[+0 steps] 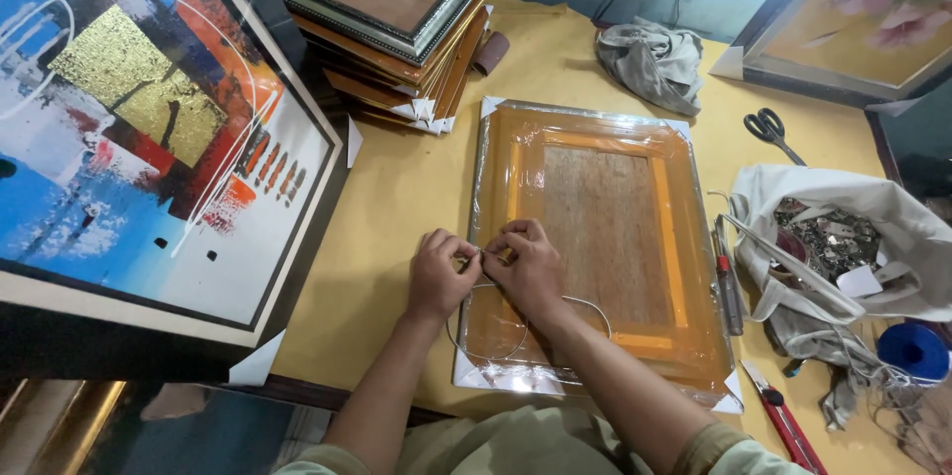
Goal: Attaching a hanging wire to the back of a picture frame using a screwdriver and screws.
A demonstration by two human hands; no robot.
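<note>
The left hand (437,275) and the right hand (527,262) meet at the left edge of a plastic-wrapped orange picture frame (598,237) lying back-up on the yellow-covered table (397,187); both pinch a thin wire (496,346), whose loops trail over the frame's lower part; a stack of frames (397,24) stands beyond, an abstract painting (139,128) to the left; a screwdriver (729,282), a utility knife (783,420), scissors (769,128) and a cloth bag (853,237) lie to the right.
</note>
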